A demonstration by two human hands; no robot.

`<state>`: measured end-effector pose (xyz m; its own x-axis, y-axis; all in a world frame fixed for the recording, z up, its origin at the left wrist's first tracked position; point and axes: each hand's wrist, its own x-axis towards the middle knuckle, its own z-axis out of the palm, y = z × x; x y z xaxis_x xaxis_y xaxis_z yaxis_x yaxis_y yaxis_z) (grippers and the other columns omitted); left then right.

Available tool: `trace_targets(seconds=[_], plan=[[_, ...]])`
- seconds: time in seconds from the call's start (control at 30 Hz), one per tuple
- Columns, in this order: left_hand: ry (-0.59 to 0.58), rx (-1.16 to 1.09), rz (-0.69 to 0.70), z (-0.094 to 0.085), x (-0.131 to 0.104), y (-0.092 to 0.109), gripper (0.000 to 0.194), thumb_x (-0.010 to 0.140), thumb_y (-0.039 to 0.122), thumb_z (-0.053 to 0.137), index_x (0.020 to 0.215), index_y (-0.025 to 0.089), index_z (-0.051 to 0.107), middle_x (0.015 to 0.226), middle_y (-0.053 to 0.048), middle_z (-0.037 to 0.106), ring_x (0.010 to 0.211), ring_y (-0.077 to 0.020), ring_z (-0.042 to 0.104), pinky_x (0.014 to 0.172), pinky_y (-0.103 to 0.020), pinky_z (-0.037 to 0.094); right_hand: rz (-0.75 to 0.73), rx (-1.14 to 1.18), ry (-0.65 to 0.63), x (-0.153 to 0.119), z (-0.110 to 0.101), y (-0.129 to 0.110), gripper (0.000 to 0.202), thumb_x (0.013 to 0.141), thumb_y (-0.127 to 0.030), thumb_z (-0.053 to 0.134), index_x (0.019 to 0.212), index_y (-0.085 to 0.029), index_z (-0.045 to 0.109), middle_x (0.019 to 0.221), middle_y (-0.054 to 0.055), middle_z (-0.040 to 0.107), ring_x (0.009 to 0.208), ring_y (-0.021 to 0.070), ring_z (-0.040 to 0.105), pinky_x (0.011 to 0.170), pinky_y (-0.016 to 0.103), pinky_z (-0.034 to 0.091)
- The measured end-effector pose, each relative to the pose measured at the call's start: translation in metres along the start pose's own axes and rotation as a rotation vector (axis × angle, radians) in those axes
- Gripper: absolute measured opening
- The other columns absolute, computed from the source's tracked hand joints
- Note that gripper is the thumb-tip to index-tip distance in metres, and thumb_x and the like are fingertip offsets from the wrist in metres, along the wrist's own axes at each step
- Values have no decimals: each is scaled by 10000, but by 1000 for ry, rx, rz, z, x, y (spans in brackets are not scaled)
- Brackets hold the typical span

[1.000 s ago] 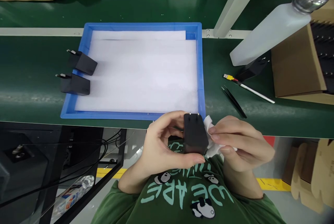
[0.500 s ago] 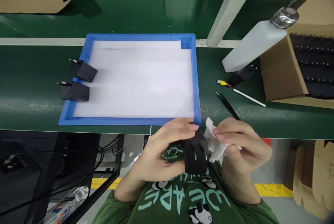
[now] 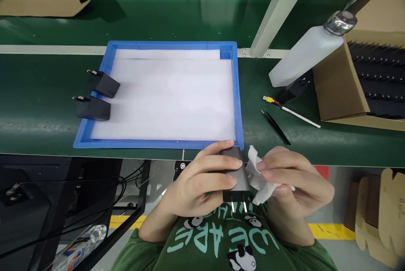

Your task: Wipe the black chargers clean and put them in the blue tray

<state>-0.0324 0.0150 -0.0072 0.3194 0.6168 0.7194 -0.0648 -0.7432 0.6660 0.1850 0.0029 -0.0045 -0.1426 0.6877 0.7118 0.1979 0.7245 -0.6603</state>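
Note:
My left hand (image 3: 202, 180) is wrapped round a black plug adapter (image 3: 239, 180), whose two metal prongs point down toward my shirt. In my right hand (image 3: 292, 176), pinched between thumb and fingers, is a crumpled white cloth (image 3: 260, 178); its edge lies close against the adapter's right side. Just beyond my hands lies a blue tray (image 3: 158, 144) lined with white foam sheets (image 3: 167, 98). Two more black adapters, an upper one (image 3: 106, 84) and a lower one (image 3: 95, 108), rest over the tray's left rim with prongs to the left.
Black tweezers (image 3: 276, 127), a white stick with a yellow USB plug (image 3: 292, 112), another black adapter (image 3: 293, 90) and a white pump bottle (image 3: 305, 56) are right of the tray. A cardboard box (image 3: 340, 85) of black items stands far right. A white post (image 3: 281, 9) rises behind.
The adapter in my left hand has turned, so its prongs now point down and its long side faces up. My left fingers have shifted along it. The cloth has stayed beside it.

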Motion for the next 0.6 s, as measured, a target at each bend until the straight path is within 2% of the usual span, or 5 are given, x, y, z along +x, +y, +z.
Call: trace_targets(seconds=[0.1, 0.3, 0.5, 0.6], plan=[[-10, 29, 25, 0, -2, -1, 402, 935, 204, 720, 1313, 200, 581, 1238, -100, 727, 1157, -213, 722, 1215, -514, 514, -25, 135, 105, 10, 5, -5, 243, 982, -131, 627, 1169, -143, 781, 945, 73, 745, 718, 173, 689, 550, 340, 587], [-19, -11, 18, 0, 0, 1, 473, 905, 125, 716, 1354, 174, 576, 1262, -119, 720, 1208, -217, 707, 1241, -504, 485, -12, 150, 106, 11, 6, -7, 250, 972, -114, 631, 1167, -131, 787, 935, 89, 756, 695, 180, 683, 523, 354, 583], [43, -117, -203, 3, 0, 8, 691, 778, 140, 861, 1405, 201, 575, 1281, -137, 718, 1260, -305, 687, 1122, -498, 589, -21, 123, 61, 10, 3, -3, 270, 982, -142, 644, 1218, -156, 772, 950, 83, 752, 722, 183, 702, 554, 333, 581], [52, -137, -231, 3, 1, 10, 715, 759, 113, 875, 1407, 186, 581, 1298, -140, 708, 1283, -299, 670, 1130, -460, 579, -22, 159, 66, 11, 4, -2, 264, 975, -113, 643, 1205, -119, 772, 967, 92, 748, 758, 180, 704, 589, 331, 590]])
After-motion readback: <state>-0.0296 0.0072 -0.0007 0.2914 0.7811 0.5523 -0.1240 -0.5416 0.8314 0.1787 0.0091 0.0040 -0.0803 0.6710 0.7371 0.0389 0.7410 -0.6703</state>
